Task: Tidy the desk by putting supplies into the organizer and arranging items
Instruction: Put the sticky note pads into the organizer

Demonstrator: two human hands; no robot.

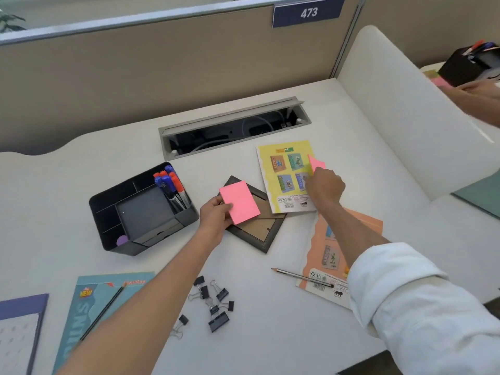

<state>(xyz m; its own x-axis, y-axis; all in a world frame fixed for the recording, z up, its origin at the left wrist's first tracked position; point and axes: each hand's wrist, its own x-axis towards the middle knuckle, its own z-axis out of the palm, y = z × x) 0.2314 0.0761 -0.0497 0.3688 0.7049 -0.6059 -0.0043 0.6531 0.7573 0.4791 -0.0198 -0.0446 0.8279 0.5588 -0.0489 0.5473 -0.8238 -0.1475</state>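
Observation:
My left hand (215,212) grips a pink sticky-note pad (239,202) above a dark picture frame (259,226) lying face down. My right hand (324,185) pinches a single pink sticky note (316,163) over a yellow notebook (286,174). The black desk organizer (108,220) stands to the left, with several blue and red markers (171,185) in its back right compartment and a purple item (121,240) in a front slot. Several black binder clips (213,301) lie scattered near the front. One pencil (301,277) rests across an orange notebook (330,255).
A teal notebook (89,307) with a pencil (104,311) on it and a purple-edged sheet (21,328) lie front left. An open cable tray (232,128) sits behind. A white divider (400,117) stands at right; beyond it another person's hand (479,93) holds a second organizer (470,63).

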